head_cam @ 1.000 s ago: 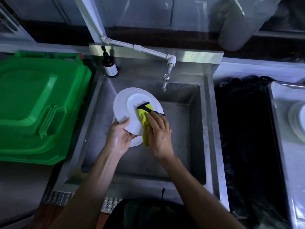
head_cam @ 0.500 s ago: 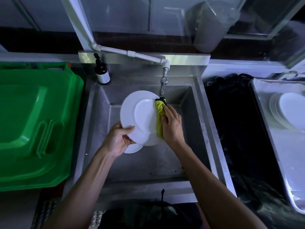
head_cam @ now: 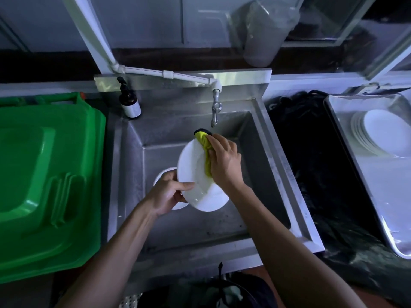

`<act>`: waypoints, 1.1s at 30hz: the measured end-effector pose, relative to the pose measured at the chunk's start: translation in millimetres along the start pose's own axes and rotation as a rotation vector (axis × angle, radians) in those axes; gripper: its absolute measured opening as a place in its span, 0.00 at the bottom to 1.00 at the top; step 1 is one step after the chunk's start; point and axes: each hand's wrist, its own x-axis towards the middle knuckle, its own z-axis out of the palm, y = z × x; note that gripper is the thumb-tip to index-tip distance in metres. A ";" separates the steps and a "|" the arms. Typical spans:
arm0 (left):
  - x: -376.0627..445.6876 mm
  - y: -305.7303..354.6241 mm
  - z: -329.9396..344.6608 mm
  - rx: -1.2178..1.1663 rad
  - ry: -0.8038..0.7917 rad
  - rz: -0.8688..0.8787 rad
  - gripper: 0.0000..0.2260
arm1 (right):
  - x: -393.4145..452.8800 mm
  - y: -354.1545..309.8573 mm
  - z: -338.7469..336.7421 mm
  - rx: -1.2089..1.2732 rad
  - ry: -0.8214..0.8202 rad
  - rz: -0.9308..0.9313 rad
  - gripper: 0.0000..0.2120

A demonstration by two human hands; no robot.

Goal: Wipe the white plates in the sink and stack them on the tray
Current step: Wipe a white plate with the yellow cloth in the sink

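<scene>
Hands work over the sink (head_cam: 262, 138), both busy w/ one white plate (head_cam: 195, 174). Left hand (head_cam: 166, 194) grips the plate's lower-left rim, thumb curled over the front face, other fingers behind it. Right hand (head_cam: 224, 161) presses a yellow cloth (head_cam: 205, 152) against the plate's right side, fingers bent round the cloth; the cloth's dark edge sticks up past the plate's top rim, just under the tap (head_cam: 215, 112).

Plate is held tilted, face toward the person, above the sink floor & roughly mid-basin. A second white plate (head_cam: 164, 172) sits behind and below it, mostly hidden by the left hand; can't tell if the two touch. Sink walls stand apart from the held plate on all sides, w/ more open room on the right than the left.

Right of the sink, past a dark strip (head_cam: 311, 165), a metal tray (head_cam: 375, 185) holds a stack of white plates (head_cam: 382, 132) near its far end; the near part of the tray is bare metal. Tray is well apart from both hands. Green bin lid (head_cam: 44, 178) lies left of the sink, and a dark pump bottle (head_cam: 130, 101) stands on the sink's back-left corner.
</scene>
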 end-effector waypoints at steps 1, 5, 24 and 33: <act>1.4 -0.3 0.8 0.008 0.001 -0.004 0.13 | -2.0 -2.2 0.0 -0.017 0.002 -0.024 0.20; 8.2 -0.2 6.0 0.079 0.021 -0.003 0.16 | -14.2 -11.7 3.3 0.048 0.052 -0.063 0.21; 56.8 20.6 82.5 0.603 0.092 0.173 0.07 | -35.0 73.9 -56.7 0.058 0.089 0.095 0.18; 94.4 26.3 153.3 0.902 0.075 0.240 0.12 | -40.8 160.5 -122.6 0.055 0.130 0.234 0.19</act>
